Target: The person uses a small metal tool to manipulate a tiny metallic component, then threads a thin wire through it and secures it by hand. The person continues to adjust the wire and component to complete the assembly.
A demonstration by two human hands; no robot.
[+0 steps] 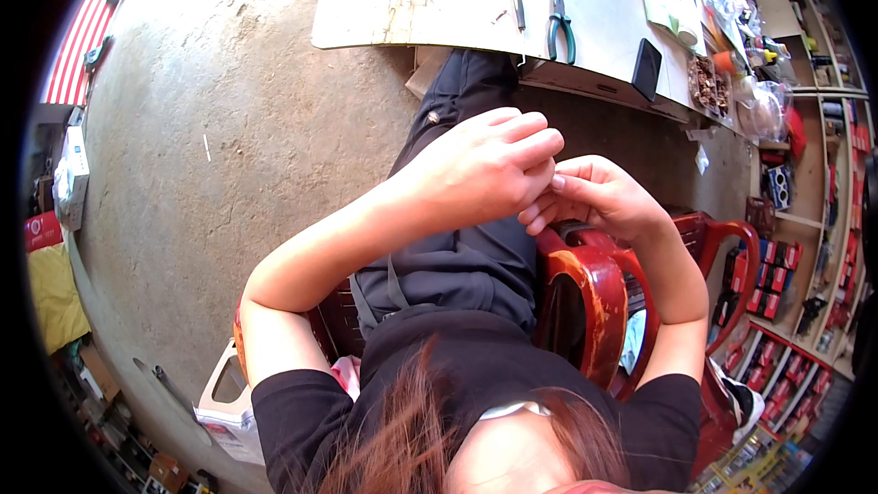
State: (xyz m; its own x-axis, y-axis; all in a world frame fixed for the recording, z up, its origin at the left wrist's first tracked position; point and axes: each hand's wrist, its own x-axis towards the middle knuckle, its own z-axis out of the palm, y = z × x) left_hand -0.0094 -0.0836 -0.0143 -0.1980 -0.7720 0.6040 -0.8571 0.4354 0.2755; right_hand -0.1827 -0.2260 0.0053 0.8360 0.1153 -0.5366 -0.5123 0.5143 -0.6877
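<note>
My two hands meet in front of my lap, near the red wooden armrest (594,311). My left hand (508,165) is closed, its fingers curled and turned toward the right. My right hand (604,194) pinches with thumb and forefinger right against the left fingertips. Whatever they hold between them, if anything, is too small or hidden to name. Beyond the hands, on the white table (393,14), lie pliers (560,29) with dark green handles, a small dark-handled tool (519,14) and a black phone (647,69) at the edge.
Plastic bags and a tray of copper-coloured small parts (709,87) crowd the table's right end. Shelves (805,210) with boxed goods line the right side. To the left lies a concrete floor (210,192), with a white carton (73,178) at its far side.
</note>
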